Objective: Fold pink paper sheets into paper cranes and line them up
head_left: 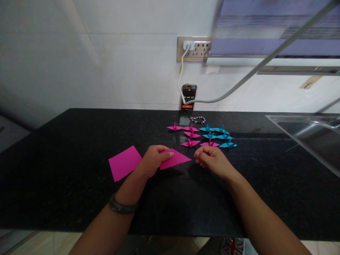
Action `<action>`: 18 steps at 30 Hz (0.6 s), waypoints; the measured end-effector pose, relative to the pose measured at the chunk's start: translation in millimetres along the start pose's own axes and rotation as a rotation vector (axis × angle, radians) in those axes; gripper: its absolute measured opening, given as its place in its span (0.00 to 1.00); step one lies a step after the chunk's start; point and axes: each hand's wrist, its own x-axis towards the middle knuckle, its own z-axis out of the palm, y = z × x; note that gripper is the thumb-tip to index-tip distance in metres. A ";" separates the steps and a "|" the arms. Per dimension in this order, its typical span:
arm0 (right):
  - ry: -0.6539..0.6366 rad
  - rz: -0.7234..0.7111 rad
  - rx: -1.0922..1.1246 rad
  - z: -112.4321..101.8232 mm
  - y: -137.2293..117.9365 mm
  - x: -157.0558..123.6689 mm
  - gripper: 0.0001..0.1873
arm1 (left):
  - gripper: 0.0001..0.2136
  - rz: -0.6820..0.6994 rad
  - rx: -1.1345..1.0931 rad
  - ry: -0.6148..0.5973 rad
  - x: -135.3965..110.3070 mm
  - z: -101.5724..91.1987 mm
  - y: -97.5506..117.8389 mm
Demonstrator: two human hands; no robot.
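Note:
A folded piece of pink origami paper [178,158] is pinched between the thumb and fingers of my left hand [155,159]. Its pointed end faces right and a crease line crosses it. Just beyond that tip, my right hand [212,161] hovers with curled fingers, apart from the paper, and nothing shows in it. Flat pink paper sheets [124,163] lie on the counter left of my left hand. Behind both hands stand several folded pink paper cranes [190,143] and several blue paper cranes [209,136], arranged in rough rows.
The black countertop [79,198] meets a white tiled wall. A phone [189,97] showing a timer leans there, with a beaded bracelet [198,120] before it. A white cable runs from the wall socket [193,49] across the upper right. At right is a metal sink [305,141].

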 end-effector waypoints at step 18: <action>0.298 -0.730 -0.729 41.4 1.1 -13.2 0.08 | 0.31 0.022 -0.399 -0.101 -4.5 27.9 -1.8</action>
